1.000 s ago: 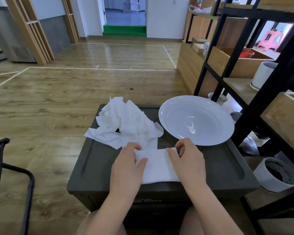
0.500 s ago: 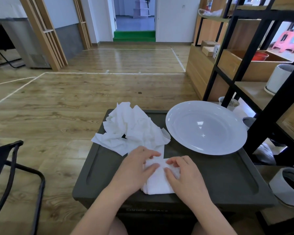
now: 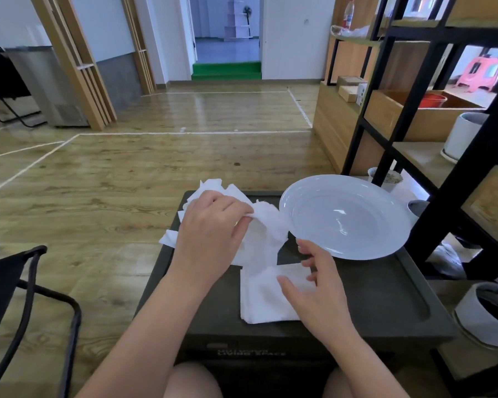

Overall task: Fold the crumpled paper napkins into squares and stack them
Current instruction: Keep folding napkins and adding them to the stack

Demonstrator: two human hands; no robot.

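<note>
A folded white napkin square [image 3: 263,300] lies flat near the front of the dark box lid [image 3: 385,297]. Behind it sits a pile of crumpled white napkins [image 3: 266,225], partly hidden by my left hand [image 3: 210,237]. That hand pinches a crumpled napkin from the pile between thumb and fingers. My right hand [image 3: 318,288] hovers over the right edge of the folded square with fingers apart, holding nothing.
A large white plate [image 3: 345,216] rests on the lid's back right. A black metal shelf [image 3: 431,110] with pots stands close on the right. A black chair frame [image 3: 26,297] is at the left, and a white pot [image 3: 489,314] sits low right.
Both hands have left the folded square. My left hand moved back to the pile and took hold of a crumpled napkin; my right hand lifted and opened.
</note>
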